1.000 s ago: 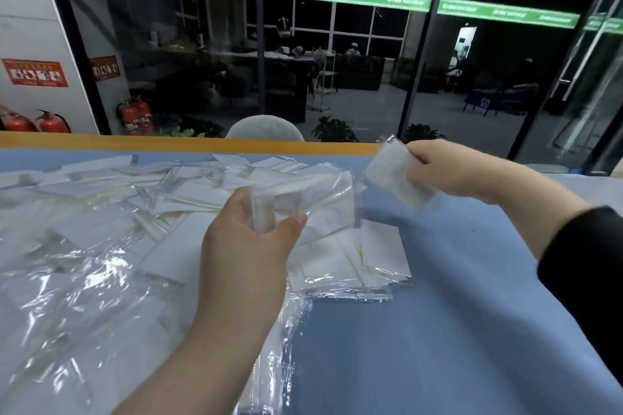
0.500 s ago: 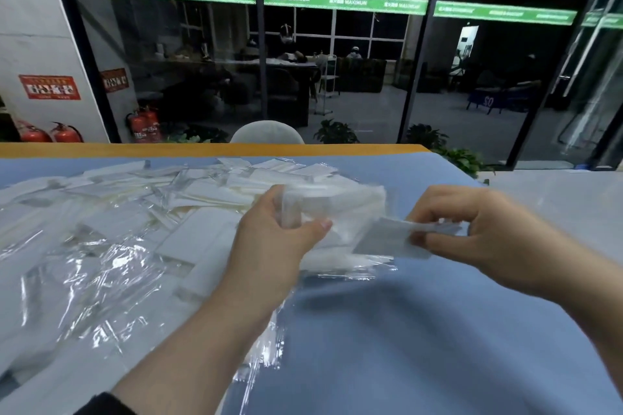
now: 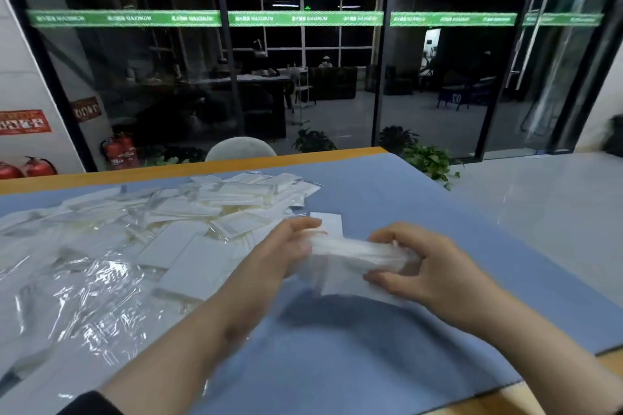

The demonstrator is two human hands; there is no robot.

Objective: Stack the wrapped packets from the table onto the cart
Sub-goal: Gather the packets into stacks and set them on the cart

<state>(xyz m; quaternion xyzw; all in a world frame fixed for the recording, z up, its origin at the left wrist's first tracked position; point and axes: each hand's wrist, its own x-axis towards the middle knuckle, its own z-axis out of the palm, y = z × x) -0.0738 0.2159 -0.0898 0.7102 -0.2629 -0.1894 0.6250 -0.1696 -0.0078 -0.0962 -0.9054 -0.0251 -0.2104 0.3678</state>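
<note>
A bundle of white wrapped packets [image 3: 350, 258] is held between both hands just above the blue table cover [image 3: 387, 199]. My left hand [image 3: 283, 253] grips its left end and my right hand [image 3: 428, 273] grips its right end, fingers curled over the top. A big heap of loose wrapped packets [image 3: 188, 212] covers the left half of the table. A single packet [image 3: 328, 222] lies flat just behind the bundle. No cart shows in this view.
Crinkled clear plastic film [image 3: 77, 286] lies over the near left of the table. The table's orange edge [image 3: 202, 167] runs along the far side, with a pale chair back [image 3: 241, 150] and potted plants [image 3: 428, 158] beyond. Glass walls stand behind.
My right hand brought its single packet in against the bundle in my left hand, and both hands now hold the bundle together. The view has swung to the right and upward.
</note>
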